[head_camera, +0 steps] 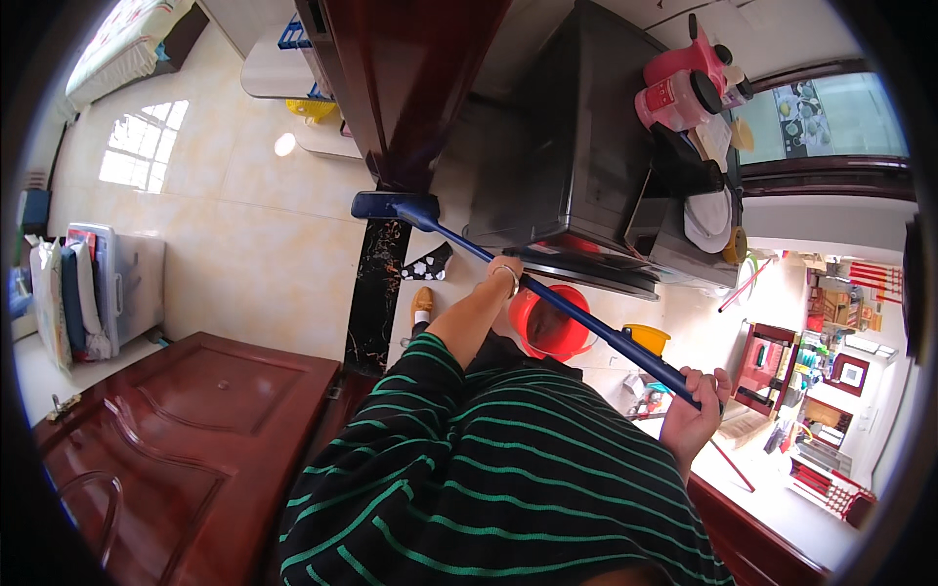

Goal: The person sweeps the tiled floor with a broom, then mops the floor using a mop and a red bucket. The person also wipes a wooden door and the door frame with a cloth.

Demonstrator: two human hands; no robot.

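My left hand (505,268), with a bracelet at the wrist, grips the blue pole (564,304) of a flat-headed mop partway along. Near the pole's top end, my right hand (695,414) is closed round it. The wide blue mop head (392,204) sits at the foot of a dark red wooden door frame (410,95), by one end of a black marble threshold (377,308). Its underside is hidden. Under the pole stands a red plastic bucket (517,322) with a wire handle; something dark shows inside.
A dark cabinet-like appliance (520,161) stands right of the frame, topped with pink jugs (670,99) and a white cap (708,220). A red wooden door (212,410) stands at lower left. Beyond lies a plastic storage box (139,289). A yellow container (646,339) sits past the bucket.
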